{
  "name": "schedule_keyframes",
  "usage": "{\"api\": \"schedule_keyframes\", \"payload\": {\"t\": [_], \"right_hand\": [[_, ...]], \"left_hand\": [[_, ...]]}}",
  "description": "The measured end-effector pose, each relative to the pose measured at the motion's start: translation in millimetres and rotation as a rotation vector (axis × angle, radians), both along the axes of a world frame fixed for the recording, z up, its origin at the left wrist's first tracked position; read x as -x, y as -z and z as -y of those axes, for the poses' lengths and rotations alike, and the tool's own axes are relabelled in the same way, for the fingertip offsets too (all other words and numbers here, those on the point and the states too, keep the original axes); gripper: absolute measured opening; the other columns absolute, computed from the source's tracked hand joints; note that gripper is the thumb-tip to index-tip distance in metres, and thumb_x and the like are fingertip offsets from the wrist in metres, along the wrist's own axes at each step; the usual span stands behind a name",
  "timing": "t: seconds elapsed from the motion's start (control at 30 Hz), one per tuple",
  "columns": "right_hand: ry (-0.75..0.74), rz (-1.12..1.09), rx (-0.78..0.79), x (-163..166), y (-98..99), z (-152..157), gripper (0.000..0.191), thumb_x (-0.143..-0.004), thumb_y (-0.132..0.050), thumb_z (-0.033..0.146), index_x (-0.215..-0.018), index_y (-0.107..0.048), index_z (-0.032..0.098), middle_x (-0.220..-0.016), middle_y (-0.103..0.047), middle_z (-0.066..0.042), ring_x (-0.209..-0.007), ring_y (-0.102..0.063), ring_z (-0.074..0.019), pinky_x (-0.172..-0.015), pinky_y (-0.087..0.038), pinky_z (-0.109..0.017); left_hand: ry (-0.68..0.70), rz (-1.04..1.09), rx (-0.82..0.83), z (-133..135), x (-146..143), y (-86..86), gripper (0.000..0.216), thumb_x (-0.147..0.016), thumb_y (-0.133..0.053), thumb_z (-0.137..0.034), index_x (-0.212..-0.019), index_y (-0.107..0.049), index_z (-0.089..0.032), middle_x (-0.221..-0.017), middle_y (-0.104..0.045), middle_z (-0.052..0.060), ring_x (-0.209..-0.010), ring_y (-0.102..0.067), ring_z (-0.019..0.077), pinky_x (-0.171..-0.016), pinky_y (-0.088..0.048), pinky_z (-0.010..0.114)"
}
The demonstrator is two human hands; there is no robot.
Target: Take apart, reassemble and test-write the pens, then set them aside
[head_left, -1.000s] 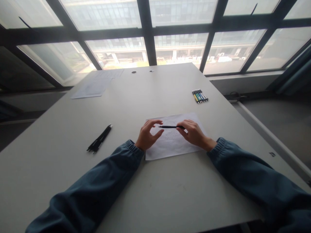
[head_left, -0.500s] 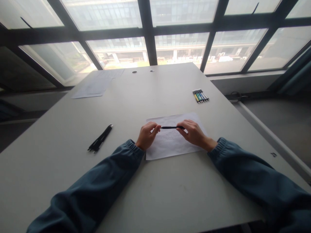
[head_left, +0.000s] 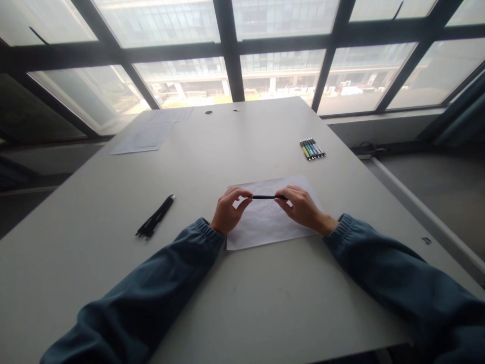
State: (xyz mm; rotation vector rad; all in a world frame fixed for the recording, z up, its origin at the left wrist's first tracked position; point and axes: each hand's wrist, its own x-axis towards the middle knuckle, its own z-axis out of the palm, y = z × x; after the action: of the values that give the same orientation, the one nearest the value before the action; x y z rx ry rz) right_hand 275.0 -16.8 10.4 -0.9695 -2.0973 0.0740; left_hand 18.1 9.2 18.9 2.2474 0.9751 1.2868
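Observation:
A slim black pen [head_left: 264, 197] is stretched level between my two hands. My left hand [head_left: 230, 208] pinches its left end between thumb and fingers. At the other end, my right hand [head_left: 299, 206] grips the pen, and the fingers cover that tip. Beneath both hands lies a white sheet of paper [head_left: 265, 230] with faint marks on it. To the left, several black pens [head_left: 155, 218] rest in a loose bundle on the table.
A row of several pens with coloured barrels [head_left: 312, 149] lies at the right back of the white table [head_left: 242, 293]. Papers [head_left: 142, 134] are spread at the far left. A small dark object [head_left: 426, 240] sits near the right edge. Windows [head_left: 182, 81] stand behind.
My left fingertips have shifted slightly right and up along the pen, covering its left end. The pen has risen a little. My right hand has barely moved.

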Motion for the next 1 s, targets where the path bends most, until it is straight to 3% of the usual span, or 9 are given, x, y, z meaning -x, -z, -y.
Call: {"api": "schedule_keyframes", "payload": {"t": [0.17, 0.3, 0.37, 0.47, 0.73, 1.0], "right_hand": [[0.014, 0.007, -0.006, 0.2, 1.4, -0.1, 0.012, -0.1, -0.055, 0.028, -0.096, -0.062, 0.02, -0.081, -0.067, -0.005, -0.073, -0.059, -0.0193, -0.073, -0.045, -0.033], [0.006, 0.021, -0.021, 0.2, 2.7, -1.3, 0.012, -0.1, -0.055, 0.028, -0.096, -0.062, 0.019, -0.082, -0.068, -0.006, -0.074, -0.059, -0.0194, -0.074, -0.045, -0.033], [-0.002, 0.021, -0.032, 0.5, 2.3, -1.8, 0.012, -0.101, -0.055, 0.028, -0.096, -0.062, 0.019, -0.082, -0.068, -0.006, -0.074, -0.058, -0.0194, -0.074, -0.045, -0.032], [-0.018, 0.017, -0.041, 0.9, 1.1, -2.2, 0.012, -0.101, -0.055, 0.028, -0.096, -0.062, 0.019, -0.082, -0.068, -0.006, -0.074, -0.059, -0.0192, -0.073, -0.045, -0.032], [0.011, 0.035, -0.008, -1.4, 3.3, -2.7, 0.017, -0.102, -0.052, 0.028, -0.096, -0.064, 0.018, -0.082, -0.069, -0.007, -0.074, -0.061, -0.0193, -0.074, -0.045, -0.032], [-0.002, 0.02, -0.003, -0.8, 2.4, -2.2, 0.017, -0.102, -0.053, 0.029, -0.097, -0.065, 0.019, -0.083, -0.071, -0.007, -0.074, -0.062, -0.0192, -0.074, -0.045, -0.032]], "left_hand": [[-0.013, -0.091, 0.061, -0.7, 1.4, 0.9, 0.047, -0.081, -0.08, -0.036, -0.121, -0.062, -0.022, -0.104, -0.07, 0.006, -0.093, -0.064, 0.0201, -0.077, -0.05, 0.032], [-0.057, -0.112, 0.123, -0.5, 3.4, -0.8, 0.029, -0.095, -0.06, -0.048, -0.096, -0.067, -0.019, -0.09, -0.068, 0.004, -0.086, -0.062, 0.0187, -0.076, -0.047, 0.031], [-0.053, -0.123, 0.132, 0.1, 3.9, -2.2, 0.042, -0.101, -0.046, -0.048, -0.078, -0.064, -0.018, -0.078, -0.065, 0.004, -0.079, -0.06, 0.0175, -0.075, -0.046, 0.031], [-0.063, -0.123, 0.132, 0.2, 3.6, -2.7, 0.048, -0.102, -0.046, -0.047, -0.067, -0.06, -0.018, -0.068, -0.062, 0.002, -0.07, -0.058, 0.016, -0.072, -0.045, 0.03], [-0.033, -0.013, 0.017, -1.5, 0.0, 0.0, 0.02, -0.092, -0.067, -0.037, -0.085, -0.068, -0.019, -0.082, -0.07, 0.004, -0.08, -0.062, 0.017, -0.072, -0.049, 0.03], [-0.033, 0.008, -0.008, 0.4, -0.8, -3.8, 0.015, -0.092, -0.068, -0.034, -0.088, -0.069, -0.019, -0.086, -0.071, 0.005, -0.083, -0.064, 0.0178, -0.072, -0.05, 0.031]]}}
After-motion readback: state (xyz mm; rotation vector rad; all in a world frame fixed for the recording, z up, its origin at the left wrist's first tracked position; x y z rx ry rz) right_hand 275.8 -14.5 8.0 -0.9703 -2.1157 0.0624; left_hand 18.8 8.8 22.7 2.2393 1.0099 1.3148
